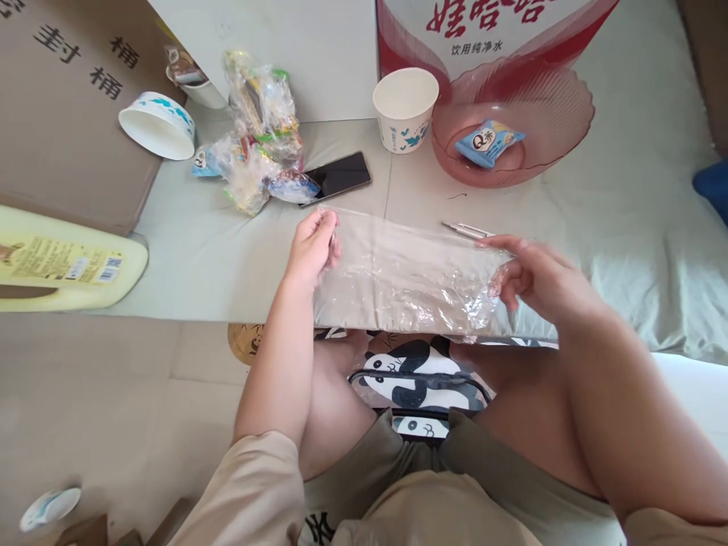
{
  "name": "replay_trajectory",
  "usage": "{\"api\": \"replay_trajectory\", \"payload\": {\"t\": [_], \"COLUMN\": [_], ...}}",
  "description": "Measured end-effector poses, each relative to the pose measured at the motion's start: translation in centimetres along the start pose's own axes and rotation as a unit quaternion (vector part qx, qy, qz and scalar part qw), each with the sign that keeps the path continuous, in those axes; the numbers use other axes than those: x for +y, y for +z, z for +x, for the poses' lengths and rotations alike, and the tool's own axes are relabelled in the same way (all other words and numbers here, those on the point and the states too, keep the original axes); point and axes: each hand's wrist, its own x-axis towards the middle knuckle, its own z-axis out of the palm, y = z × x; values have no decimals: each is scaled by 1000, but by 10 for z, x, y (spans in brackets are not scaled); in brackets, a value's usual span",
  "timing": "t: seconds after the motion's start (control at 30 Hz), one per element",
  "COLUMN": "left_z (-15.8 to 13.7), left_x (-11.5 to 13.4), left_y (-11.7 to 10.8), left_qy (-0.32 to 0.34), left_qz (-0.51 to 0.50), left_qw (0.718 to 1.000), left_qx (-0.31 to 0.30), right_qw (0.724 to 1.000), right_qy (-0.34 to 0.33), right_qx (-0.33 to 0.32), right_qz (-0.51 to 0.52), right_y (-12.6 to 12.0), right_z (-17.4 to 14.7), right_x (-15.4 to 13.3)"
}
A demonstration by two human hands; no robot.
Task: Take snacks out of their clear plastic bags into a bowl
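Note:
A clear plastic bag (398, 265) is stretched out between my two hands over the front of the covered surface. My left hand (315, 244) is closed on the bag's left end. At the right end, my right hand (535, 277) pinches the crinkled plastic between thumb and fingers, its index finger lying along the upper edge. Just past that finger lies a thin metal pen-like tool (463, 229), partly hidden. A black phone (341, 176) rests beyond my left hand, beside a heap of wrapped snacks (262, 144).
A pink glass bowl (546, 144) holds one blue snack packet (487, 142). Next to it stands a white paper cup (405, 110). Another paper cup (159, 125) tilts by a brown carton (73, 98). A yellow jug (68, 258) lies at left. A red-and-white box (483, 38) stands behind.

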Motion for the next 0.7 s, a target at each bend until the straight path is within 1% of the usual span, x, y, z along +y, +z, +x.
{"api": "replay_trajectory", "payload": {"t": [0.03, 0.1, 0.13, 0.17, 0.2, 0.27, 0.33, 0.37, 0.4, 0.43, 0.47, 0.5, 0.53, 0.57, 0.6, 0.67, 0.7], "left_z": [0, -1, -3, -5, -6, -9, -10, -11, -11, -12, -13, -15, -18, -21, -25, -29, -30], "left_x": [2, 3, 2, 1, 0, -2, 0, 1, 3, 5, 7, 7, 6, 3, 0, -7, -9], "left_y": [2, 7, 11, 16, 22, 31, 37, 39, 40, 40, 42, 44, 47, 52, 56, 65, 68], "left_qy": [-21, -53, -62, -69, -75, -92, -114, -121, -120, -111, -97, -81, -69, -63, -63, -68, -67], "left_qz": [16, 48, 60, 64, 61, 37, -11, -50, -101, -158, -208, -244, -258, -252, -229, -172, -149], "left_qw": [1000, 995, 990, 985, 978, 964, 949, 943, 938, 934, 929, 925, 923, 921, 921, 924, 930], "left_qx": [-15, -72, -109, -147, -184, -245, -293, -307, -310, -302, -290, -278, -276, -289, -309, -334, -330], "right_qw": [999, 991, 987, 988, 991, 993, 981, 973, 970, 972, 979, 986, 991, 994, 996, 996, 997], "right_qy": [-16, -75, -101, -116, -116, -88, -48, -39, -42, -54, -69, -83, -91, -92, -89, -81, -80], "right_qx": [33, 107, 118, 98, 50, -74, -189, -225, -236, -224, -191, -144, -94, -55, -31, -15, -12], "right_qz": [0, 16, 30, 41, 46, 35, -9, -30, -43, -44, -37, -24, -12, -6, -7, -14, -16], "right_y": [-3, -4, -2, 3, 10, 28, 46, 53, 59, 63, 65, 66, 67, 67, 67, 67, 66], "right_z": [2, 7, 9, 11, 12, 13, 13, 13, 13, 13, 14, 15, 15, 16, 16, 17, 17], "right_x": [1, 3, 5, 7, 9, 11, 12, 12, 11, 11, 10, 10, 10, 9, 9, 9, 9]}}
